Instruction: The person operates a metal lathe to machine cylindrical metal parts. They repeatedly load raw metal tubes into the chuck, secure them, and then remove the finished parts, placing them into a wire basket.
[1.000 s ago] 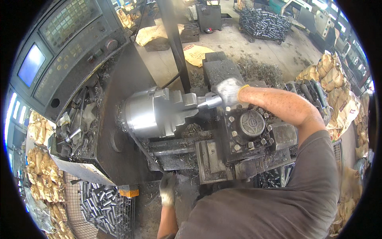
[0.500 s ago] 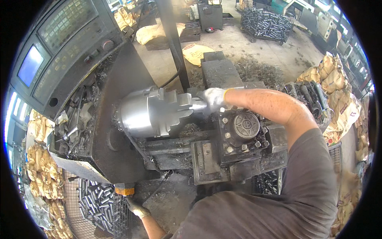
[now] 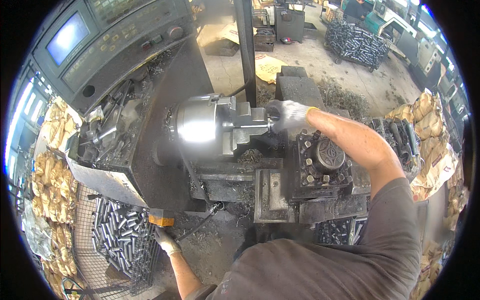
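Note:
A shiny cylindrical lathe chuck (image 3: 197,120) with stepped jaws is in the middle. My right hand (image 3: 290,115), in a white glove, is at the chuck's open end, fingers closed around a short metal rod (image 3: 271,123). Only a little of the rod shows between jaws and glove; the fingertips are blurred. Low on the left, my gloved left hand (image 3: 167,242) reaches up against the underside of an orange-yellow box (image 3: 161,218). What its fingers do there is hidden. The square tool post (image 3: 324,157) with bolts stands just below my right forearm.
Left of the chuck rises a control panel with a lit screen (image 3: 68,38). A wire basket of metal tubes (image 3: 117,232) stands at lower left. Tools and swarf lie on the machine ledge (image 3: 112,122). Another loaded cart (image 3: 356,42) and a person (image 3: 354,8) are far off; paper sacks (image 3: 432,135) line the right.
The view has shifted, so the machine sits farther right. My right hand is closer to the jaws, and less of the rod shows. The chuck jaws stand at a different angle. My left hand stays under the box.

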Demonstrator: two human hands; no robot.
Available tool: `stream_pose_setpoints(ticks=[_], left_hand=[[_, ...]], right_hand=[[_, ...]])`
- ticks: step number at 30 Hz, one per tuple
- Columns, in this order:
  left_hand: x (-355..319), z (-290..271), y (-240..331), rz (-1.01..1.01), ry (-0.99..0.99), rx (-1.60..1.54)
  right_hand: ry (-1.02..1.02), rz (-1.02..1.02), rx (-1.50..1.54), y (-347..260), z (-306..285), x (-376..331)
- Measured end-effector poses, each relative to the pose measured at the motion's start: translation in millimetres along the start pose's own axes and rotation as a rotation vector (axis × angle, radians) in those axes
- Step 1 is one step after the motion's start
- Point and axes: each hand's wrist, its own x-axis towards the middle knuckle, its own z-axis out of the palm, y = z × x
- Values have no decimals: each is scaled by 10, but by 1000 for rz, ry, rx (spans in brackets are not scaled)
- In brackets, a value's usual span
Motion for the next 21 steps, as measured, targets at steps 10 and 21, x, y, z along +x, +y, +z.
stream_pose_setpoints(ticks=[10,21], left_hand=[[-974,627,1920,1419,68,196],[-727,3362,4391,1331,34,994]], right_hand=[[845,77,30,492,496,-1666],[939,77,134,461,526,-1670]])
